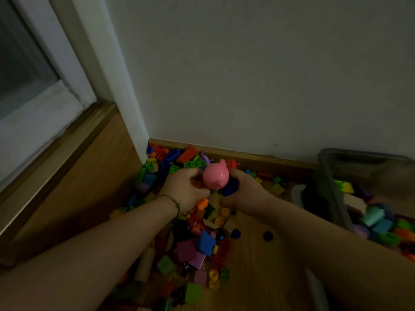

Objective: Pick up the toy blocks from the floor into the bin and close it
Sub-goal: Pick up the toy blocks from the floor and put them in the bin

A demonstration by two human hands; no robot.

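Over block-strewn floor [258, 261], fingers [192, 174] of left hand [186, 190] and right hand [246, 191] clasp a pink toy [216, 176].

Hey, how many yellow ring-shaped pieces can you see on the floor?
4. Two yellow rings lie just below the right hand; two more sit nearer the camera, left of a small green block. Others may be buried in the pile.

Dim, underexposed room; soft overall blur; wide-angle bending at edges; window [24, 63] gives faint light.
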